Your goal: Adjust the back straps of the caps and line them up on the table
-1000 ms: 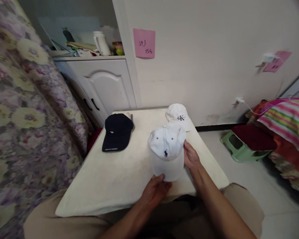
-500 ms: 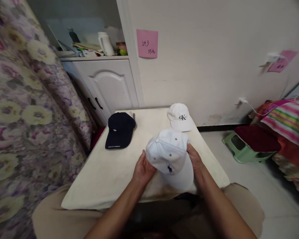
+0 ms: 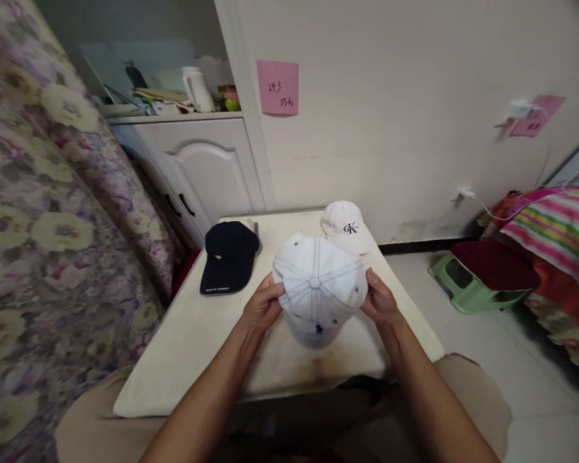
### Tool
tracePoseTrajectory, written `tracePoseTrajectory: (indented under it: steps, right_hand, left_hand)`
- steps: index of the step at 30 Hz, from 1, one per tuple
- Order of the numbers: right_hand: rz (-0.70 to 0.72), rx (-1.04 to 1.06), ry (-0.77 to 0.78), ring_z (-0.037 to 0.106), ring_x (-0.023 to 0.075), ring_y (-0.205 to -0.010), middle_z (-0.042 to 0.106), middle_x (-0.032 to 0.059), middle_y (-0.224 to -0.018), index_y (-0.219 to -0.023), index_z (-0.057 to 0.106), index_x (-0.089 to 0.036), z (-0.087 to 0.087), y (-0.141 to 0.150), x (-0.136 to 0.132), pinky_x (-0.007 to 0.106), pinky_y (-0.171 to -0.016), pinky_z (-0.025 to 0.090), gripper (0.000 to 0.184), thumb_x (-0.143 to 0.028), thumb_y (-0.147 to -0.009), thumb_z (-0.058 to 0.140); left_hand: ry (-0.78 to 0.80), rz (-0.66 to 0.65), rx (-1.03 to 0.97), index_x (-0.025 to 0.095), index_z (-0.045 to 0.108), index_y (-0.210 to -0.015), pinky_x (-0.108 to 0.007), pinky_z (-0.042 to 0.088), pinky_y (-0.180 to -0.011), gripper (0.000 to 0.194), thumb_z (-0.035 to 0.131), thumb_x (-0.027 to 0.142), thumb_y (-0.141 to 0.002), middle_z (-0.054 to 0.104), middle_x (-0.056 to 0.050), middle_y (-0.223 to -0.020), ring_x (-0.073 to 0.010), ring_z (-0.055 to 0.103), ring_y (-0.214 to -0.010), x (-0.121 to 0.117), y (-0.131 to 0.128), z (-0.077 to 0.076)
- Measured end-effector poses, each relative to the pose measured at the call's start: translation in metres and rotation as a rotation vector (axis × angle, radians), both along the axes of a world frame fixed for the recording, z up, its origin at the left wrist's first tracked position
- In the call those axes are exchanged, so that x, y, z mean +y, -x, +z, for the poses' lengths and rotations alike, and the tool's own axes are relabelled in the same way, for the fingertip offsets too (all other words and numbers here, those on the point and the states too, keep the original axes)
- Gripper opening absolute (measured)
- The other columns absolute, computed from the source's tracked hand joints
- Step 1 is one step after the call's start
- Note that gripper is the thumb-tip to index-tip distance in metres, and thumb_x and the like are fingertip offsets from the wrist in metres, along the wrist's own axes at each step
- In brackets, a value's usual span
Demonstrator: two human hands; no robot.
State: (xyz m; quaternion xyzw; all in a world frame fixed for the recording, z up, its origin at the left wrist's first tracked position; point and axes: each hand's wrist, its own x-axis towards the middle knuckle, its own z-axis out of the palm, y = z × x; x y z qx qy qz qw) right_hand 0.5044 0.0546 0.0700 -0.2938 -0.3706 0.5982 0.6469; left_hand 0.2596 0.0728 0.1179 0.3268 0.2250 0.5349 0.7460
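A white cap (image 3: 318,286) with a small dark logo is held up over the cream table (image 3: 207,341), its crown turned toward me and the brim pointing down. My left hand (image 3: 262,307) grips its left side and my right hand (image 3: 379,302) grips its right side. On the table behind it lies a dark navy cap (image 3: 228,256) at the left. Farther back on the right sits a second white cap (image 3: 346,224) with black letters.
A floral sofa (image 3: 53,212) runs along the left. A white cabinet (image 3: 197,167) stands behind the table, with a jug and clutter on top. A green stool (image 3: 468,286) and a striped blanket (image 3: 554,231) are at the right. Pink notes hang on the wall.
The white cap has been lifted and tipped so its crown faces me. My left hand moved from the brim to the cap's left side; my right hand stayed on the right side.
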Motion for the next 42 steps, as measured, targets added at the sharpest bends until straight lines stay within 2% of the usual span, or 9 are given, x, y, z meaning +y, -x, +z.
tracePoseTrajectory:
  steps: [5, 8, 11, 14, 19, 23, 30, 34, 42]
  right_hand:
    - [-0.097, -0.063, -0.025, 0.068, 0.0336, -0.108, 0.076, 0.0087, -0.098, -0.095, 0.067, -0.025, 0.009, -0.006, -0.004, 0.046, -0.088, 0.056, 0.049, -0.063, -0.065, 0.072]
    - [-0.128, -0.105, -0.003, 0.069, 0.0365, -0.105, 0.077, 0.0099, -0.086, -0.085, 0.068, -0.024, 0.010, -0.009, -0.006, 0.048, -0.083, 0.058, 0.053, -0.071, -0.060, 0.070]
    - [-0.055, -0.100, -0.014, 0.070, 0.0377, -0.103, 0.077, 0.0101, -0.086, -0.089, 0.070, -0.022, 0.011, -0.012, -0.009, 0.047, -0.080, 0.060, 0.054, -0.065, -0.057, 0.077]
    - [-0.010, -0.074, -0.032, 0.071, 0.0373, -0.100, 0.078, 0.0090, -0.086, -0.090, 0.072, -0.022, 0.014, -0.016, -0.013, 0.045, -0.077, 0.061, 0.052, -0.058, -0.054, 0.083]
    - [0.053, -0.093, -0.036, 0.073, 0.0369, -0.091, 0.078, 0.0087, -0.080, -0.087, 0.075, -0.021, 0.016, -0.023, -0.020, 0.043, -0.070, 0.061, 0.046, -0.049, -0.052, 0.087]
    - [0.087, -0.112, -0.033, 0.074, 0.0360, -0.081, 0.077, 0.0080, -0.073, -0.085, 0.076, -0.020, 0.020, -0.023, -0.022, 0.041, -0.060, 0.060, 0.044, -0.045, -0.052, 0.088]
    - [0.062, -0.139, -0.125, 0.073, 0.0307, -0.073, 0.076, 0.0060, -0.070, -0.073, 0.078, -0.021, 0.037, -0.021, -0.024, 0.044, -0.074, 0.059, 0.032, -0.044, -0.053, 0.089]
    - [0.116, -0.206, -0.136, 0.069, 0.0257, -0.063, 0.074, 0.0053, -0.066, -0.071, 0.077, -0.020, 0.040, -0.021, -0.025, 0.039, -0.064, 0.057, 0.033, -0.046, -0.054, 0.088]
    - [0.270, -0.279, -0.204, 0.063, 0.0183, -0.056, 0.073, 0.0047, -0.066, -0.070, 0.078, -0.016, 0.043, -0.018, -0.027, 0.029, -0.056, 0.053, 0.030, -0.042, -0.058, 0.087]
  left_hand:
    - [-0.059, -0.053, 0.019, 0.014, 0.069, -0.111, -0.044, 0.055, -0.093, 0.062, 0.085, 0.011, -0.051, 0.077, -0.014, -0.103, -0.0410, 0.067, -0.110, 0.012, 0.005, 0.022]
    - [-0.094, -0.236, 0.232, 0.013, 0.073, -0.104, -0.039, 0.059, -0.078, 0.059, 0.088, 0.008, -0.048, 0.078, -0.014, -0.093, -0.0401, 0.071, -0.098, 0.014, 0.010, 0.031]
    - [-0.140, -0.372, 0.455, 0.011, 0.074, -0.102, -0.032, 0.058, -0.066, 0.051, 0.087, 0.004, -0.053, 0.078, -0.013, -0.090, -0.0326, 0.074, -0.083, 0.011, 0.013, 0.037]
    - [-0.175, -0.398, 0.426, 0.011, 0.074, -0.107, -0.030, 0.057, -0.065, 0.049, 0.085, 0.008, -0.059, 0.078, -0.013, -0.089, -0.0297, 0.074, -0.078, 0.006, 0.015, 0.039]
    - [-0.188, -0.494, 0.330, 0.016, 0.070, -0.117, -0.030, 0.057, -0.067, 0.066, 0.087, 0.010, -0.053, 0.077, -0.010, -0.087, -0.0288, 0.073, -0.078, -0.004, 0.019, 0.040]
    - [-0.216, -0.456, 0.363, 0.014, 0.072, -0.114, -0.029, 0.056, -0.068, 0.065, 0.087, 0.011, -0.052, 0.076, -0.011, -0.093, -0.0269, 0.071, -0.079, -0.002, 0.019, 0.046]
    - [-0.213, -0.325, 0.308, 0.016, 0.070, -0.115, -0.028, 0.056, -0.066, 0.067, 0.086, 0.007, -0.051, 0.074, -0.009, -0.092, -0.0244, 0.071, -0.074, 0.001, 0.024, 0.062]
    - [-0.216, -0.329, 0.330, 0.016, 0.070, -0.106, -0.024, 0.053, -0.059, 0.055, 0.086, 0.009, -0.055, 0.071, -0.004, -0.077, -0.0184, 0.067, -0.061, -0.007, 0.035, 0.053]
    - [-0.158, -0.279, 0.159, 0.012, 0.065, -0.079, -0.023, 0.051, -0.054, 0.034, 0.087, 0.022, -0.055, 0.066, -0.004, -0.067, -0.0168, 0.064, -0.056, -0.032, 0.058, 0.033]
